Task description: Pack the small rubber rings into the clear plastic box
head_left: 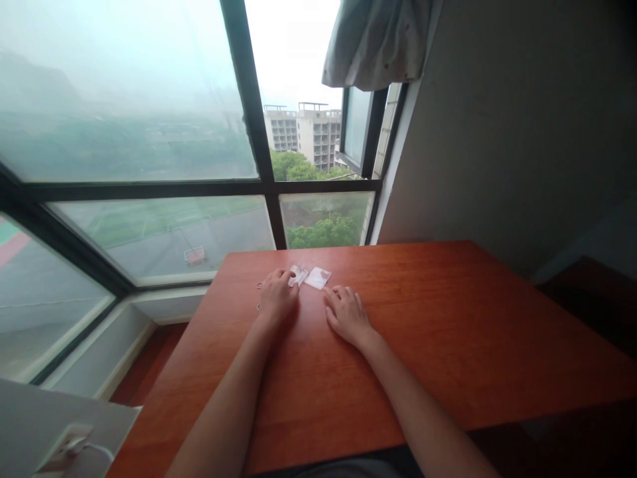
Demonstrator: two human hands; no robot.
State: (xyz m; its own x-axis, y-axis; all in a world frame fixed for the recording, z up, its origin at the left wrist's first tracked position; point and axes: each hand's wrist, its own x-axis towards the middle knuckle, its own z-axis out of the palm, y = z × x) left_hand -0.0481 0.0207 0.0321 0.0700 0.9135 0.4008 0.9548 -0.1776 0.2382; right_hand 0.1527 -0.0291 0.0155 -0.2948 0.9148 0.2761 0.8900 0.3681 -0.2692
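Both my hands rest palm down on a red-brown wooden table [448, 318]. My left hand [277, 296] lies flat with fingers together, its fingertips touching a small clear plastic packet [298, 273]. A second small clear packet [318, 277] lies just right of the first, a little beyond my right hand [347, 313], whose fingers are stretched out and slightly spread, holding nothing. Two small metal rings [259, 286] sit on the table just left of my left hand.
A large window with a dark frame [269, 189] rises beyond the table's far edge. A grey wall [497, 133] stands at the right, with a bunched curtain [378, 43] above. A white plug and cable [70, 446] lie at the lower left.
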